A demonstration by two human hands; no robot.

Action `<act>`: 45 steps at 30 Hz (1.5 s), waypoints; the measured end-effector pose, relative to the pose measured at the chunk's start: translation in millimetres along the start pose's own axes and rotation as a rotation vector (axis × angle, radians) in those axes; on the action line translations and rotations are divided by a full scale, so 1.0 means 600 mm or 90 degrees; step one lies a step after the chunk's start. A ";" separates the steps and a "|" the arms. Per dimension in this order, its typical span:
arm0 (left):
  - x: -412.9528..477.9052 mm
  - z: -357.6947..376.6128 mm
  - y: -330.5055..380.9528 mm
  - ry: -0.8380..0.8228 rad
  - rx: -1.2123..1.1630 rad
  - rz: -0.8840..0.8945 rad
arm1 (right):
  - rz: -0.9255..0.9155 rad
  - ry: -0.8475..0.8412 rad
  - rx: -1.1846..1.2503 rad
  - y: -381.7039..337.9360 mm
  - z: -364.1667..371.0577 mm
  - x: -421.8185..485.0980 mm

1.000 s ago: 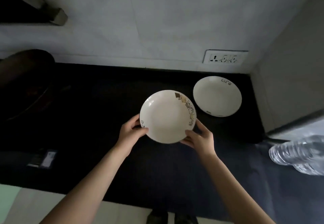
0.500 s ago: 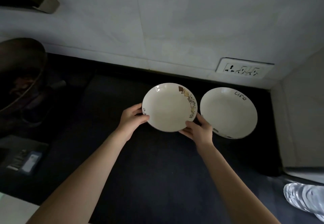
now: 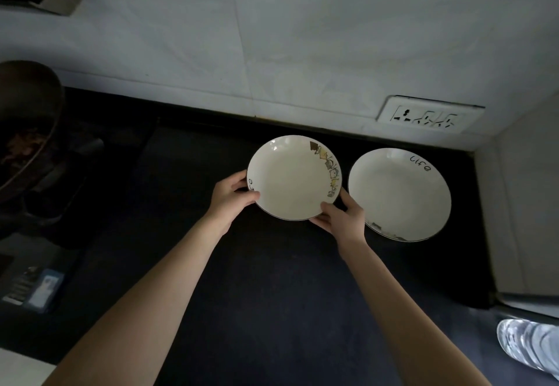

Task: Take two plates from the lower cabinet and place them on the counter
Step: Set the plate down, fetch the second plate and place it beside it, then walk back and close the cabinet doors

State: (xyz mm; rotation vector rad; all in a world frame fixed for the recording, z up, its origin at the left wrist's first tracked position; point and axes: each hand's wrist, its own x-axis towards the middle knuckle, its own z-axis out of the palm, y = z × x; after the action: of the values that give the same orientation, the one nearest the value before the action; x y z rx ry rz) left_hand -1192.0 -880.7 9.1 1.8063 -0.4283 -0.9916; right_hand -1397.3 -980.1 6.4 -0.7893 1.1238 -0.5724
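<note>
Both hands' fingers, left hand (image 3: 231, 196) and right hand (image 3: 343, 217), pinch the patterned plate (image 3: 290, 180) (rim edges), just beside the "life" plate (image 3: 399, 195) on the desk (image 3: 272, 279).

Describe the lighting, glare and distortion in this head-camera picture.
Head view: dim overall, black counter nearly featureless; both white plates, held plate and resting plate, stand out bright, small glare on the held one's far rim; wide-angle lens bends wall lines; water bottle is smeared at the corner.

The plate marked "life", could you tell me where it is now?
In the head view it lies on the dark counter, right of the held plate, below the wall socket.
</note>
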 end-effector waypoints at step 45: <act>-0.938 -0.037 -0.401 0.611 -0.338 -0.363 | 0.218 -0.555 -0.630 0.267 0.031 -0.432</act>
State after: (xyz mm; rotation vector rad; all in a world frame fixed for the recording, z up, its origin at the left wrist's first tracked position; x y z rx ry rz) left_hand -1547.7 -383.4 44.8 1.6874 0.8955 -0.4125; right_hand -1465.8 -683.5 29.5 -1.4497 0.6275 0.6642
